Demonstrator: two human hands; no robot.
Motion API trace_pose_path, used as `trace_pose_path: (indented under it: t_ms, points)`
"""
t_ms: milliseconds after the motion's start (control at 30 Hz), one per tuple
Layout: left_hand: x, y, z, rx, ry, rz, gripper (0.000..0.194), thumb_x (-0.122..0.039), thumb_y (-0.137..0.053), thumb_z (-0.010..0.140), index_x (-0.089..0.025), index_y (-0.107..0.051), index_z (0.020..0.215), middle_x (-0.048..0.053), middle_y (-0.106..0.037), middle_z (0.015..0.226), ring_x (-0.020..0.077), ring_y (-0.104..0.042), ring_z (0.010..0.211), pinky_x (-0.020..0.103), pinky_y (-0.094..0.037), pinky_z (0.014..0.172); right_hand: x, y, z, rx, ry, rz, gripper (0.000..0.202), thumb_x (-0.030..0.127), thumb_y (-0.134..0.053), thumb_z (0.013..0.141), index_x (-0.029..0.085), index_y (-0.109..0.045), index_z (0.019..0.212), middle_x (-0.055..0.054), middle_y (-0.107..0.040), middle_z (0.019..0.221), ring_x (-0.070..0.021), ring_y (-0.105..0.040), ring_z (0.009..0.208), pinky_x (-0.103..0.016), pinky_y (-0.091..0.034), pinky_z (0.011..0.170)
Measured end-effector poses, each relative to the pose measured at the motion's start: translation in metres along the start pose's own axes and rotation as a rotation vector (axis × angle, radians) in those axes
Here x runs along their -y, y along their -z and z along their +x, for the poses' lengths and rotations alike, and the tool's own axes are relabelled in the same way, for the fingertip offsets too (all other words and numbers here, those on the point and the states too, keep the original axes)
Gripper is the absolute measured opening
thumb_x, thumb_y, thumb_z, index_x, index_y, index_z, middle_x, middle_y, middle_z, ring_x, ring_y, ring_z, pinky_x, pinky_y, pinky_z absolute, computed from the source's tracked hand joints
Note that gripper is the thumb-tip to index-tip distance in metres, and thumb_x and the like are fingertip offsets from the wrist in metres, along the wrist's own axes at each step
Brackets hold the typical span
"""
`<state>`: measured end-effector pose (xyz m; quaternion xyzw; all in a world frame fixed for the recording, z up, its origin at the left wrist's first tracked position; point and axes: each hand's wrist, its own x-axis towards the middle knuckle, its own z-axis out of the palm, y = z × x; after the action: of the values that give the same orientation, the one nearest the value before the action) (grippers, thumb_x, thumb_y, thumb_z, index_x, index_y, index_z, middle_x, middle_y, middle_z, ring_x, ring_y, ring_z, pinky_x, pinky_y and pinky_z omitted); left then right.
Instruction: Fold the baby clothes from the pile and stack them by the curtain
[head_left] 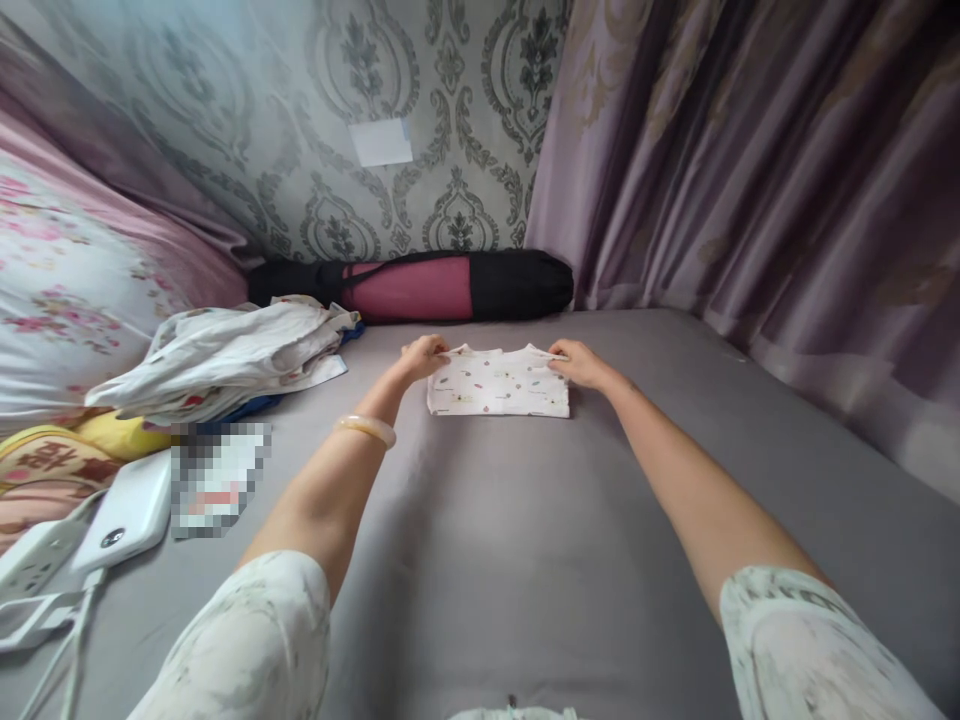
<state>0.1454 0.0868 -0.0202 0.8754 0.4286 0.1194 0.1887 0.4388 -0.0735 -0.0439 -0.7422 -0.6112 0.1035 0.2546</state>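
Note:
A small white garment (pixel 499 385) with a scattered coloured print lies folded into a flat rectangle on the grey bed sheet (pixel 525 530). My left hand (pixel 426 357) pinches its upper left corner between thumb and fingers. At the upper right corner, my right hand (pixel 577 362) holds the fabric in the same way. Both arms are stretched forward, and the garment's neckline edge faces the wall.
White clothes (pixel 232 355) are piled at the left, beside a floral pillow (pixel 67 290). Nearer are a white power bank (pixel 131 515), a power strip (pixel 41 560) and cables. A black and maroon long bag (pixel 409 288) lies against the wall; curtains (pixel 720 160) hang at right.

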Motion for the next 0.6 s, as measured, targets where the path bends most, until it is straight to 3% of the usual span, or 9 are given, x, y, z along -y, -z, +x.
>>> trace_pose_path:
  t_ms: [167,300,433,600]
  points:
    - [-0.005,0.025,-0.02,-0.136,-0.101,-0.086,0.034,-0.03,-0.058,0.078,-0.022,-0.068,0.11,0.005,-0.071,0.105,0.0236,-0.063,0.099,0.034,-0.044,0.087,0.021,0.025,-0.02,-0.123,0.108,0.091,0.026,0.021,-0.065,0.079,0.02,-0.069,0.105,-0.005,-0.072,0.099,-0.0197,-0.065,0.09,-0.029,-0.049,0.08]
    - [-0.012,0.032,-0.053,-0.202,-0.146,-0.03,0.033,-0.032,-0.054,0.082,-0.02,-0.069,0.108,0.006,-0.072,0.097,0.0236,-0.064,0.095,0.034,-0.042,0.09,0.03,0.031,-0.046,-0.16,0.167,0.095,0.028,0.022,-0.059,0.083,0.021,-0.069,0.109,-0.005,-0.073,0.099,-0.0198,-0.065,0.089,-0.03,-0.048,0.08]
    - [-0.013,0.021,-0.098,-0.189,-0.201,0.048,0.028,-0.03,-0.05,0.086,-0.021,-0.069,0.104,0.005,-0.073,0.095,0.0211,-0.063,0.094,0.037,-0.032,0.103,0.031,0.023,-0.085,-0.109,0.242,0.03,0.026,0.019,-0.051,0.086,0.021,-0.069,0.104,-0.006,-0.071,0.102,-0.0203,-0.063,0.094,-0.031,-0.046,0.085]
    - [-0.002,-0.007,-0.147,-0.102,-0.28,0.122,0.029,-0.027,-0.042,0.092,-0.027,-0.067,0.106,0.003,-0.071,0.11,0.0188,-0.06,0.105,0.038,-0.019,0.111,0.034,0.008,-0.135,0.0,0.3,-0.111,0.03,0.014,-0.044,0.089,0.021,-0.068,0.105,-0.009,-0.069,0.11,-0.0232,-0.059,0.104,-0.036,-0.042,0.093]
